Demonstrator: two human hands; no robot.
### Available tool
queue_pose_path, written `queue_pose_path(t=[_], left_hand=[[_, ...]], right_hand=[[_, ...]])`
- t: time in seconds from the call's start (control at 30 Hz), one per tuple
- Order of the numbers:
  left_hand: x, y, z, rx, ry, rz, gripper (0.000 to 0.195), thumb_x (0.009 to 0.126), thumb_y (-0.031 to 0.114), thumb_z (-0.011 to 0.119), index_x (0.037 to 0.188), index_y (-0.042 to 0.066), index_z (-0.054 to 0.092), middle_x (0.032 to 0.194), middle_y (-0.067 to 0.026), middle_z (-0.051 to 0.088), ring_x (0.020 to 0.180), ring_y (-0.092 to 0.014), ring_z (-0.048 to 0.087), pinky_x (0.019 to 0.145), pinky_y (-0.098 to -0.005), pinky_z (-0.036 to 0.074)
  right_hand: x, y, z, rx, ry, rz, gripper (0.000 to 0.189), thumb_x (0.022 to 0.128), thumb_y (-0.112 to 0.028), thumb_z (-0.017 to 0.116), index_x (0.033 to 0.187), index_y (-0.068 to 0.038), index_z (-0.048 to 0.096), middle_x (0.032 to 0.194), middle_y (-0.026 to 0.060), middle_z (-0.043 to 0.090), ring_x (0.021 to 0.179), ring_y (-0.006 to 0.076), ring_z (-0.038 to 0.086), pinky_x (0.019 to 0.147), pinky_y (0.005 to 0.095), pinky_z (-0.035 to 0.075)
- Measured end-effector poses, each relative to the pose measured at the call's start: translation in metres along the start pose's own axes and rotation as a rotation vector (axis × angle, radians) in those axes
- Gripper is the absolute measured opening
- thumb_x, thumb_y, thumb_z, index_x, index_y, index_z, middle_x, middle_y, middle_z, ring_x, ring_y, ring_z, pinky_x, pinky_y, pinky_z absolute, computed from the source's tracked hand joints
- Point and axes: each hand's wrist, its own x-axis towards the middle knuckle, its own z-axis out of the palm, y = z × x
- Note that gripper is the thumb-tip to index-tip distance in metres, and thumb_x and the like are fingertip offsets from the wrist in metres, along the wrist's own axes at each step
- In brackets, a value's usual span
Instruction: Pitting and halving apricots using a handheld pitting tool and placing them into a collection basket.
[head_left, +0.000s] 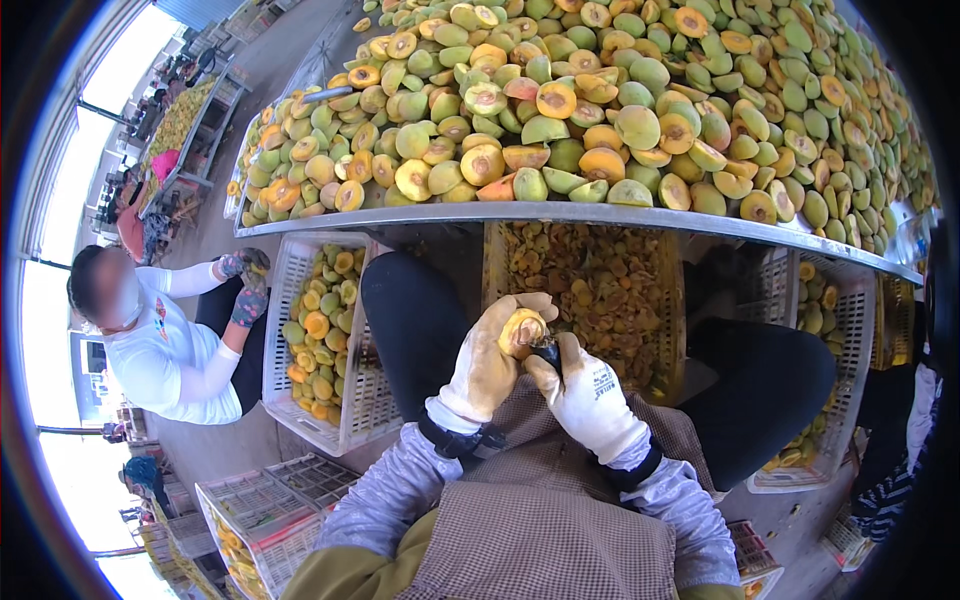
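My left hand (484, 360), in a white work glove with a stained tan palm, cups a halved peach (523, 332) with its cut face up. A rough brown pit area shows in the middle of the yellow flesh. In my gloved right hand (581, 390) is a small black-handled pitting tool (548, 351), gripped between thumb and fingers. Its working end meets the right side of the fruit; the tip itself is hidden. Both hands are above my lap, just behind a yellow crate (670, 300) holding peels and fruit scraps (592, 289).
A metal-edged table (450, 215) ahead bears a heap of halved peaches (555, 105). White plastic crates of peach halves stand to my left (277, 315) and right (840, 427). A co-worker (180, 330) in patterned gloves sits at left. Stacked crates (262, 517) stand behind on the left.
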Motion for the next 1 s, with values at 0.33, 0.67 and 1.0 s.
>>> queue_pose_path(t=[0.33, 0.67, 1.0], left_hand=[[0.013, -0.011, -0.005, -0.354, 0.075, -0.126, 0.047, 0.106, 0.04, 0.045, 0.106, -0.003, 0.064, 0.108, -0.0182, 0.067, 0.098, -0.028, 0.065, 0.095, -0.0397, 0.051], [-0.001, -0.022, -0.003, -0.022, 0.076, 0.04, 0.026, 0.104, 0.008, 0.047, 0.124, -0.004, 0.056, 0.116, -0.0143, 0.066, 0.11, -0.022, 0.064, 0.097, -0.0325, 0.051], [0.01, -0.055, -0.024, -0.288, 0.045, -0.084, 0.048, 0.106, 0.04, 0.049, 0.128, -0.002, 0.058, 0.119, -0.0108, 0.062, 0.111, -0.017, 0.057, 0.102, -0.0328, 0.045]], right_hand=[[0.004, 0.005, 0.006, 0.127, 0.078, -0.039, 0.031, 0.1, -0.03, 0.062, 0.098, 0.0, 0.055, 0.078, 0.0247, 0.066, 0.073, 0.0454, 0.066, 0.059, 0.0478, 0.051], [0.003, 0.012, 0.012, 0.108, 0.025, -0.023, 0.037, 0.103, -0.031, 0.054, 0.101, 0.006, 0.056, 0.079, 0.0257, 0.064, 0.071, 0.045, 0.062, 0.062, 0.0455, 0.047], [0.004, 0.009, 0.011, 0.101, -0.033, 0.03, 0.038, 0.102, -0.032, 0.054, 0.099, 0.006, 0.057, 0.082, 0.0267, 0.064, 0.074, 0.0476, 0.06, 0.064, 0.0466, 0.047]])
